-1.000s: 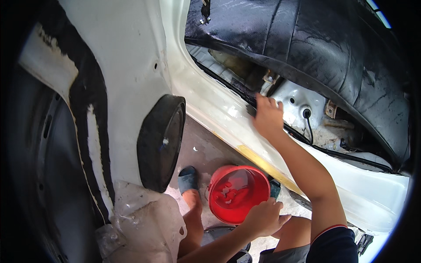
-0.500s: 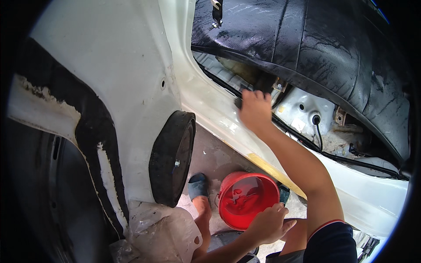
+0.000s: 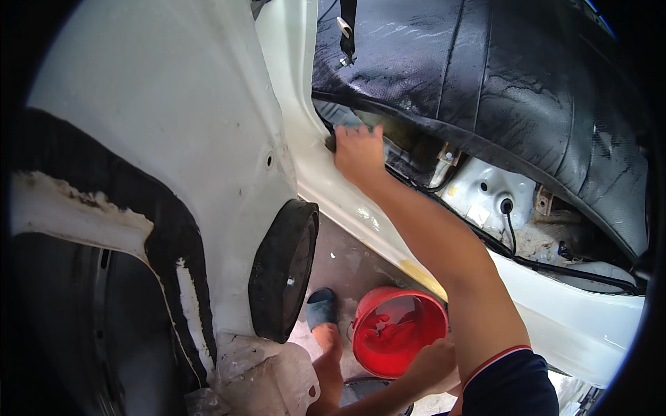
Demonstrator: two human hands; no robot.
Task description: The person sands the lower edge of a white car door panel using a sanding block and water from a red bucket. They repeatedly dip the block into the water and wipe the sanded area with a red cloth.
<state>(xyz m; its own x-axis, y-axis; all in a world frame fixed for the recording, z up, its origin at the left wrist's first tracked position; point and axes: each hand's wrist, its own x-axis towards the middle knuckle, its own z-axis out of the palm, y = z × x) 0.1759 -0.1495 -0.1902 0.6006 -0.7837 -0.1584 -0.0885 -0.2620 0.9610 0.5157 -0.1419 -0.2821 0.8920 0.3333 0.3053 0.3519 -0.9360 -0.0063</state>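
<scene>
My right hand [image 3: 357,152] reaches up to the car's white door sill [image 3: 388,215], fingers bent over its inner edge. It is closed on a small dark pad [image 3: 331,143], mostly covered by the hand; whether it is a sponge or a cloth cannot be made out. Lower down, my left hand [image 3: 433,364] hangs by the rim of a red bucket [image 3: 368,303] with liquid inside. My right arm partly covers the left hand, so its fingers are hidden.
A black seat [image 3: 520,76] rises over the opening, with a black cable [image 3: 548,268] along the sill. At the left stands the opened white door [image 3: 173,76] with a round black speaker [image 3: 281,270] and loose plastic sheeting [image 3: 263,374]. A foot in a dark slipper [image 3: 321,307] is beside the bucket.
My right hand has slid up and left along the sill with the dark pad. My left hand is now more covered by the right arm. The whole view has shifted slightly.
</scene>
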